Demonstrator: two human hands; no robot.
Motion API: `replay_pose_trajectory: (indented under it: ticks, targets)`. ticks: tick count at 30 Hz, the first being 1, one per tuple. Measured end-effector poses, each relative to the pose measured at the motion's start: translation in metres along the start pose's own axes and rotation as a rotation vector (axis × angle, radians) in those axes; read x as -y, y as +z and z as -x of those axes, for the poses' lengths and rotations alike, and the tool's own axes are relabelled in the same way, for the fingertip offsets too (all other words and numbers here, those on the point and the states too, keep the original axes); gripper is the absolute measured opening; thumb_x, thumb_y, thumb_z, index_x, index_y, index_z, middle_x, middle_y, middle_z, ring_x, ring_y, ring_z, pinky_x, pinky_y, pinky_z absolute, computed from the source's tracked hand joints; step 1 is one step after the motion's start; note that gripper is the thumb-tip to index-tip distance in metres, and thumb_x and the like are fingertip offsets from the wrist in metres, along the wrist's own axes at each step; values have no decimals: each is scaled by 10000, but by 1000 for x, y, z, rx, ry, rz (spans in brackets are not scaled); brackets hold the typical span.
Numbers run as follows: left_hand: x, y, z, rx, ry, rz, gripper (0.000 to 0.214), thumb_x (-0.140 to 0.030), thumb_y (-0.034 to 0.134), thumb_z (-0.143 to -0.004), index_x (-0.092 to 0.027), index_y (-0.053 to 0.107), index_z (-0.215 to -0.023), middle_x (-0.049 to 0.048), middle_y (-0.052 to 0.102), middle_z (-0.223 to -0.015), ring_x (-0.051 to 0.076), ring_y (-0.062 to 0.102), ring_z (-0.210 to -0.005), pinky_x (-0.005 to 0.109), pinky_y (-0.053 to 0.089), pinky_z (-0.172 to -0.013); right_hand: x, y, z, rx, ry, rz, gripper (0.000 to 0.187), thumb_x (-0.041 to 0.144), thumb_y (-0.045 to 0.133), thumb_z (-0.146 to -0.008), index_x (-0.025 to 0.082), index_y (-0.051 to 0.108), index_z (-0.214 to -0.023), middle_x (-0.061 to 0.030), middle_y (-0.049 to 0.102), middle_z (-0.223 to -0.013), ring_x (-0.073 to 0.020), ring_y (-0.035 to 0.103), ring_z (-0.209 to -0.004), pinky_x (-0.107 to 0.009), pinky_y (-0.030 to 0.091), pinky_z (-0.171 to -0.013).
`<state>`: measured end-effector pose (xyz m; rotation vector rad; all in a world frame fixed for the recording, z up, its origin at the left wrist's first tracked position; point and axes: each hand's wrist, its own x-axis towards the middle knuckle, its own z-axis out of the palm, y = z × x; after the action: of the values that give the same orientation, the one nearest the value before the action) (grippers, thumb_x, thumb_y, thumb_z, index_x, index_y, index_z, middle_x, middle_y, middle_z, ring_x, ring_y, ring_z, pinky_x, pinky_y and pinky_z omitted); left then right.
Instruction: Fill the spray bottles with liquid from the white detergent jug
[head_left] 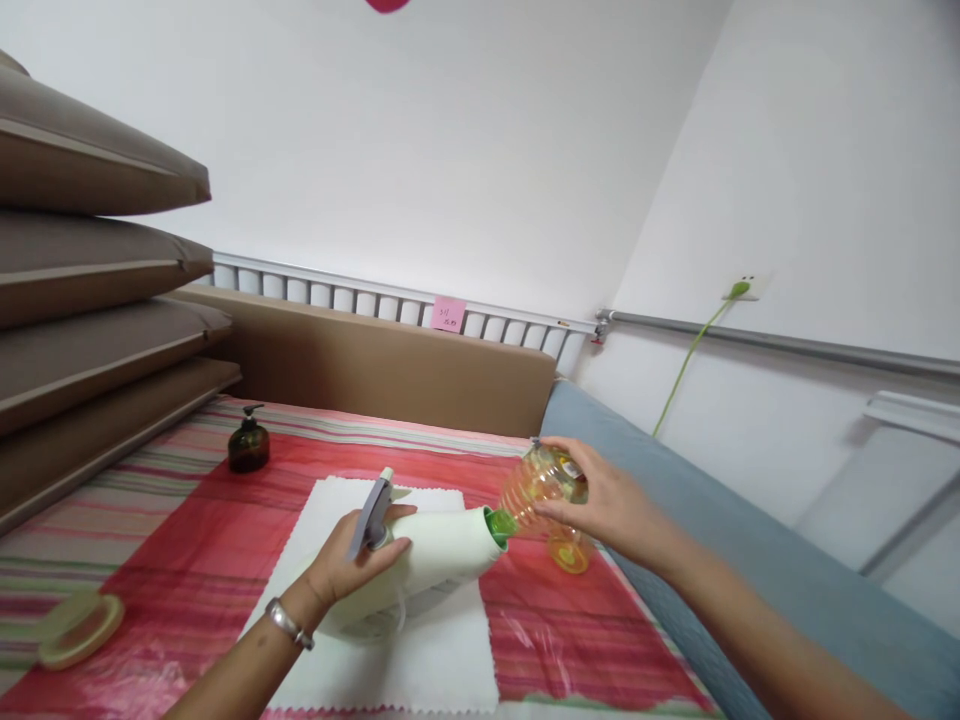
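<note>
My left hand (367,560) is wrapped round a pale green, long-necked container (450,545) with a grey handle or lever. The container tilts over the white cloth, its mouth toward the right. My right hand (585,495) grips a clear, yellow-tinted plastic bottle (536,490), also tilted. A green piece (501,524) sits where the two mouths meet; I cannot tell which one it belongs to. Just under the bottle, a round yellow-orange object (570,553) is partly hidden by my right hand.
A white cloth (457,680) lies on the red striped tablecloth (600,640). A dark pump bottle (248,442) stands at the back left, and a pale yellow lid (81,628) lies front left. Stacked brown cushions (97,265) rise at left; a blue-grey padded edge (712,510) runs along the right.
</note>
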<state>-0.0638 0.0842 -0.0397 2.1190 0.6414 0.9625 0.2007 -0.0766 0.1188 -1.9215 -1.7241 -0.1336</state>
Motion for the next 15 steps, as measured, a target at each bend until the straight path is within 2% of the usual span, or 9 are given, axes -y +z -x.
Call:
replay_pose_trajectory:
  ticks: [3,11,15]
  targets:
    - [2,-1,1,-5,13,26,386,-358,655,-735,-282,656,-1113,71,709,-1035,264,611,-1004,335,446,-893,0,-1,1,-20,6,9,619,470,664,-669,227,488,-1210,-91,590,-1208,-295,569,-1063,-432,471,-889]
    - [2,-4,5,29,7,-34,399,-388,605,-775,-271,618,-1155,75,687,-1103,257,580,-1073,360,428,-940,-6,0,7,-49,76,-51,596,457,655,-665,232,488,-1191,-100,590,-1211,-306,575,-1061,-451,476,-887]
    - [-1,-3,6,-6,22,-43,382,-366,624,-757,-278,638,-1129,80,618,-1237,268,571,-1107,379,416,-966,-18,4,11,-89,104,-148,607,471,659,-669,256,471,-1205,-94,567,-1247,-306,568,-1082,-466,454,-927]
